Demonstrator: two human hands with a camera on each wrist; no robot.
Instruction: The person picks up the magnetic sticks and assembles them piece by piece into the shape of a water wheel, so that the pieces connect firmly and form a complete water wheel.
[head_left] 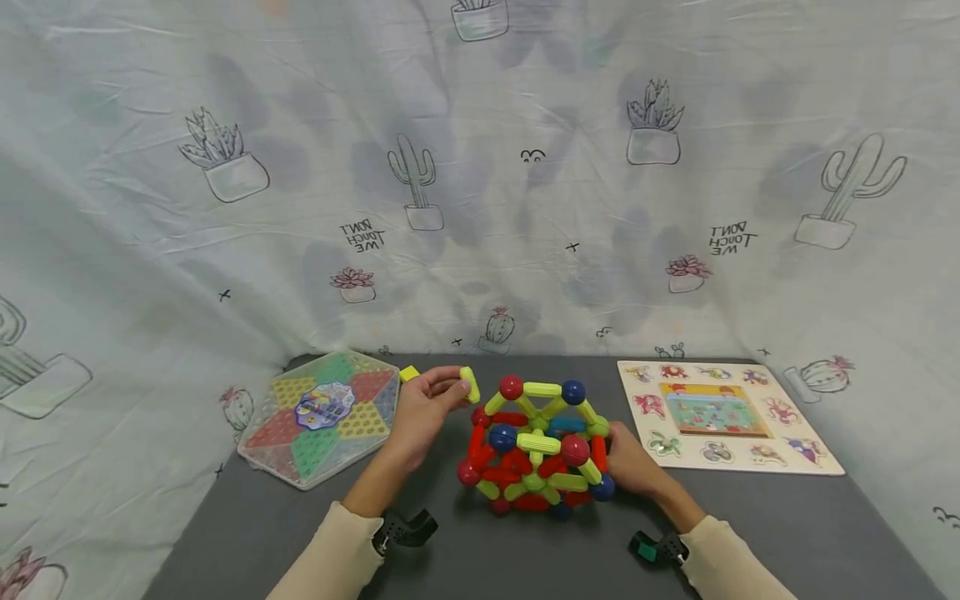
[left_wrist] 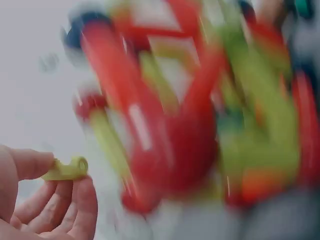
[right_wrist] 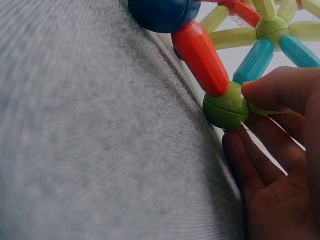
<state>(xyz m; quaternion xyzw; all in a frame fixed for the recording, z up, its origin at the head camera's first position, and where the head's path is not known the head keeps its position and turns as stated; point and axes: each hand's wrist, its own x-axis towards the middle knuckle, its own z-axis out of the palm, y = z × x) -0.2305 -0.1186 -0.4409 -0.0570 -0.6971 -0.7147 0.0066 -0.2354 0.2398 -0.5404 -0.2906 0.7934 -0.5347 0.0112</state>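
A ball-and-stick building toy structure [head_left: 536,446] stands on the dark table, made of red, yellow-green and blue sticks joined by colored balls. To its left, my left hand [head_left: 429,404] pinches a short yellow-green stick [head_left: 470,384] between thumb and fingers, apart from the structure. In the left wrist view, that stick [left_wrist: 67,170] shows a rounded end, while the structure is blurred close by. On the right side, my right hand [head_left: 632,458] grips the structure. The right wrist view has thumb and fingers pinching a green ball [right_wrist: 225,107], where a red stick [right_wrist: 202,57] joins.
A hexagonal game board [head_left: 307,454] with colored triangles lies at the left. Beside it, behind my left hand, is a small yellow block [head_left: 409,373]. A wooden picture puzzle board [head_left: 637,379] lies at the right. A printed cloth [head_left: 480,208] hangs behind the table.
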